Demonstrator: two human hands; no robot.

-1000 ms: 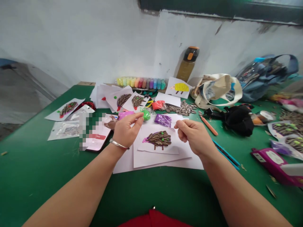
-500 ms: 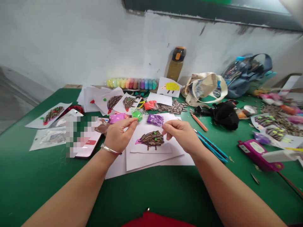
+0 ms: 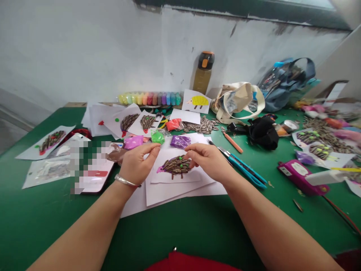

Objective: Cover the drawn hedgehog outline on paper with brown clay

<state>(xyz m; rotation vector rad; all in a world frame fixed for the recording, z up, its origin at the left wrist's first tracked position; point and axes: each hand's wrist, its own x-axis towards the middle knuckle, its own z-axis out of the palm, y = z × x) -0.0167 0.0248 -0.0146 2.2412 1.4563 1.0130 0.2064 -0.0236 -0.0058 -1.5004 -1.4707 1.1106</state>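
A hedgehog picture (image 3: pixel 176 165) made of striped sunflower seeds, with a pink head and small green dots, lies on a stack of white paper sheets (image 3: pixel 172 188). My right hand (image 3: pixel 208 162) is pinched, its fingertips touching the hedgehog's right end. My left hand (image 3: pixel 137 163), with a silver bracelet, is closed in a pinch just left of the picture and below a green clay bag (image 3: pixel 158 137). What either pinch holds is too small to see.
Purple (image 3: pixel 180 141), pink (image 3: pixel 133 142) and orange (image 3: pixel 173 124) clay bags, a pile of seeds (image 3: pixel 201 128), more hedgehog sheets (image 3: pixel 135 121), clay pots (image 3: pixel 149 98) and a bottle (image 3: pixel 203 73) lie behind. Blue cutters (image 3: pixel 245 169), a pencil (image 3: pixel 232 142), bags (image 3: pixel 239 101) and a pink tool (image 3: pixel 299 173) are to the right.
My right hand came down and left until its fingertips touched the hedgehog. My left hand drew back from the green clay bag. The view swung to the right.
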